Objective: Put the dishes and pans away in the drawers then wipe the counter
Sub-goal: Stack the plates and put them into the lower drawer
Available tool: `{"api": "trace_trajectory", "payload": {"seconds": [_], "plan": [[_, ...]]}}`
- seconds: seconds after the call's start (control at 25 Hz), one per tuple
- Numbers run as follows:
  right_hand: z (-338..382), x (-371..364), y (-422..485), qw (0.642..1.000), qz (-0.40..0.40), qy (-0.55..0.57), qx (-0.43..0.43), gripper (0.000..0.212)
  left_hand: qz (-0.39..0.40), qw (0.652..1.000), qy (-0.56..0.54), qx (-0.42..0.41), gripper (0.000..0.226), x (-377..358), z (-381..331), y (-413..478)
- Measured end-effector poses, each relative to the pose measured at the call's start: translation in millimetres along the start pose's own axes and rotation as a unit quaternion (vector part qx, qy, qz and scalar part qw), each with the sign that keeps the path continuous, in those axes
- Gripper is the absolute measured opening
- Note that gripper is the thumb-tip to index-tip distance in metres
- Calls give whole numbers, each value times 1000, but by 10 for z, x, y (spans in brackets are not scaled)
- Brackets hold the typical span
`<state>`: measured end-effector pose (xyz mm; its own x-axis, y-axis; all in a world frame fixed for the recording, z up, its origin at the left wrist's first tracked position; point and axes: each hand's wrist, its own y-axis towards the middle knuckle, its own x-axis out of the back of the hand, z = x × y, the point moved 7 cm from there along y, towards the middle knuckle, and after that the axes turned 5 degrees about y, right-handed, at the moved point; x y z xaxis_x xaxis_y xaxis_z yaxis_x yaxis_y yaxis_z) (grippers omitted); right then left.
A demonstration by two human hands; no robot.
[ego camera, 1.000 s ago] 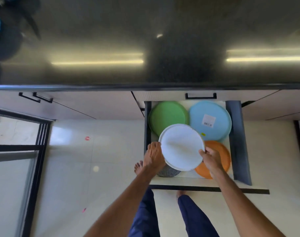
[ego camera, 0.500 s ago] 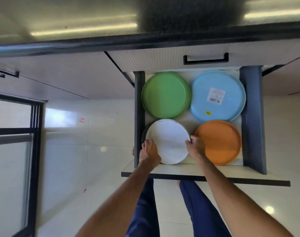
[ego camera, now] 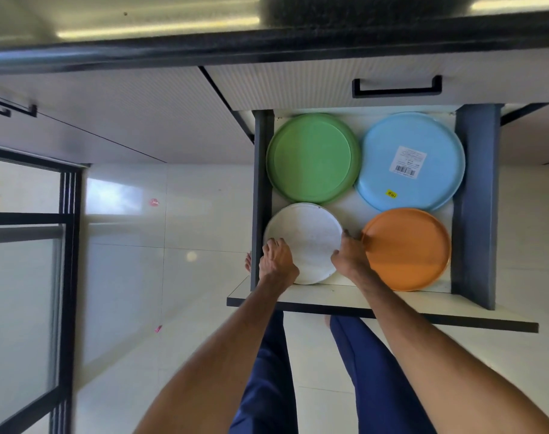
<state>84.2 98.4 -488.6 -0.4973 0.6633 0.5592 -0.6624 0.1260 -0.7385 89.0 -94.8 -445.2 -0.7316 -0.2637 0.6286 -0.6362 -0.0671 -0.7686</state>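
- At far left we see a black-framed glass door [ego camera: 64,245]. Beside it, pale floor tiles [ego camera: 179,277] carry a small red sticker [ego camera: 154,202].
- Across the top runs the dark front edge of the counter [ego camera: 204,51].
- The drawer [ego camera: 260,198] is pulled fully out, and four round plates lie flat in it, two at the back and two at the front.
- The left hand [ego camera: 277,260] has its fingers curled over the near-left rim of the white plate [ego camera: 309,236], gripping it.
- The white plate lies in the front-left corner of the drawer, close against the left wall.
- The green plate [ego camera: 312,158] lies in the back-left corner, just behind the white plate.
- The right hand [ego camera: 349,258] grips the right rim of the white plate. Its fingers are bent down into the gap beside the orange plate [ego camera: 411,252] and touch that plate's edge.
- The orange plate lies at front right.
- The blue plate [ego camera: 423,189] lies at back right. It bears a white barcode label [ego camera: 407,161] and a small yellow sticker [ego camera: 391,193].
- Above the open drawer, a closed drawer front carries a black handle [ego camera: 396,89].
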Motion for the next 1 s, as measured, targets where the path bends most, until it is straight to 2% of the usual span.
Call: {"api": "trace_trajectory", "payload": {"seconds": [0.12, 0.24, 0.4, 0.52, 0.72, 1.0], "plan": [[-8, 5, -18, 1000, 23, 3, 4, 74, 2, 1000, -4, 11, 61, 0, 23, -23], [-24, 34, -59, 1000, 19, 18, 13, 76, -1, 1000, -8, 17, 60, -4, -5, -76], [-53, 106, -174, 998, -30, 55, 27, 55, -12, 999, -27, 18, 62, -8, -73, -162], [-81, 253, -386, 991, -61, 103, 52, 49, -24, 998, -59, 17, 67, -23, -161, -313], [-228, 546, -891, 977, -107, 169, 72, 46, -47, 992, -113, -1, 60, -118, -412, -682], [-721, 664, -1469, 935, -191, 291, 75, 24, -80, 977, -186, -61, 46, -427, -663, -1021]]}}
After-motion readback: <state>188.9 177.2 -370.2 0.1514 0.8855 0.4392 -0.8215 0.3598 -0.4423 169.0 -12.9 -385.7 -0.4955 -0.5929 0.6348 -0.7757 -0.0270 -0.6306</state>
